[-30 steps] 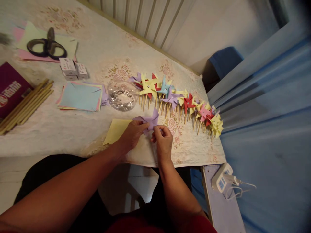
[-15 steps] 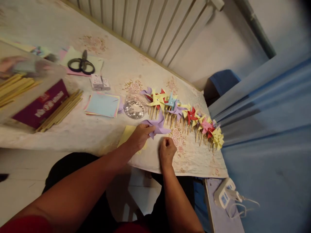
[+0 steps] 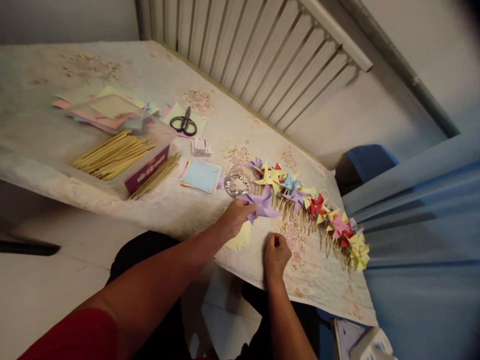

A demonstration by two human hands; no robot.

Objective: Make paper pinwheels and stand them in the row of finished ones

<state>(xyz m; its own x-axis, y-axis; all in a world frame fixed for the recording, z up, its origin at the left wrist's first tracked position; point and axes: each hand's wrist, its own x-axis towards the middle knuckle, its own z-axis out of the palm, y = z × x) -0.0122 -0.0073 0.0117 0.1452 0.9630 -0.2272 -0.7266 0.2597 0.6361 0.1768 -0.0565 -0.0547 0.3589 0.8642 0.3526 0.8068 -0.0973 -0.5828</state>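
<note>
My left hand [image 3: 237,218] pinches one blade of a purple paper pinwheel [image 3: 263,204], held above the table without a stick showing. Close beside it, my right hand [image 3: 278,254] is curled with thumb and fingers together near the tablecloth; anything between the fingertips is too small to make out. Under my left hand lies a pale yellow cut paper [image 3: 240,239]. Just beyond the purple pinwheel is a clear round dish [image 3: 237,183] of small shiny pieces. A row of finished pinwheels on sticks [image 3: 317,206] runs along the right side.
A stack of square papers [image 3: 201,176] lies left of the dish, with small white boxes [image 3: 201,147] and black scissors [image 3: 183,123] behind. Farther left stands a clear bin [image 3: 153,165] of wooden sticks [image 3: 114,155]. A blue curtain [image 3: 416,235] hangs at the right.
The view has swung left, bringing more of the stick bin and table into sight. My hands keep nearly the same pose, the left still gripping the purple pinwheel.
</note>
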